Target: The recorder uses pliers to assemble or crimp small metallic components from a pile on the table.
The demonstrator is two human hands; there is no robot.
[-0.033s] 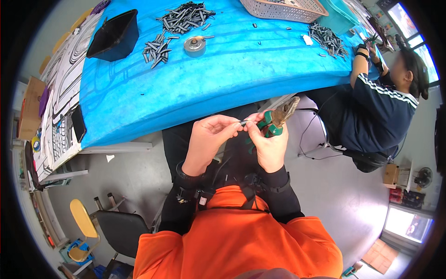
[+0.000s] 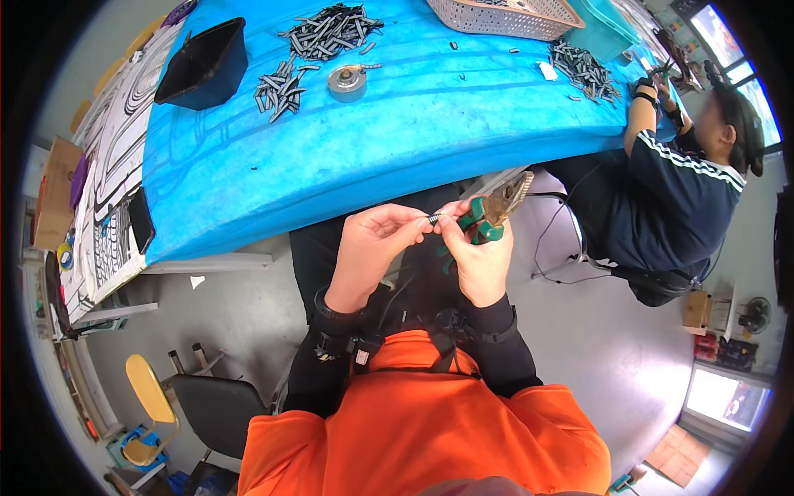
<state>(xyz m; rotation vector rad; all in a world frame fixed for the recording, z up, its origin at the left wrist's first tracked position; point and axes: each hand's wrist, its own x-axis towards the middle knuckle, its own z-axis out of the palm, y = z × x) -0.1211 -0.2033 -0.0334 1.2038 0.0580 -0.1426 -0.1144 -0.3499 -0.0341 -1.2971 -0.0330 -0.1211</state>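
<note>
Over the lap, just short of the blue-covered table (image 2: 331, 145), the head view shows both bare hands brought close together. The left hand (image 2: 370, 248) has thumb and fingers pinched on one end of a small dark ribbed piece (image 2: 432, 220). The right hand (image 2: 484, 264) is closed round a pair of green-handled pliers (image 2: 499, 205) — tool head pointing up and to the right — while its thumb and forefinger come to the other end of the same piece.

Compared with the picture immediately preceding, no change of note is found: hands, pliers and piece keep the same places. As a judgement, the handling of the piece stands at the same point, with the fingers doing the work and the pliers carried rather than applied. The piece is small and partly covered by fingertips, so whether it is being turned, threaded or merely held cannot fairly be told.

On the table, same view: a large pile of grey strips (image 2: 337, 31) lies beyond a smaller heap (image 2: 279, 91), with a round metal tin (image 2: 346, 81) beside them and a black bin (image 2: 203, 70) to the left. Farther right stand a perforated basket (image 2: 504, 23) and a teal tub (image 2: 602, 33). A co-worker (image 2: 686, 198) sits at the right.
</note>
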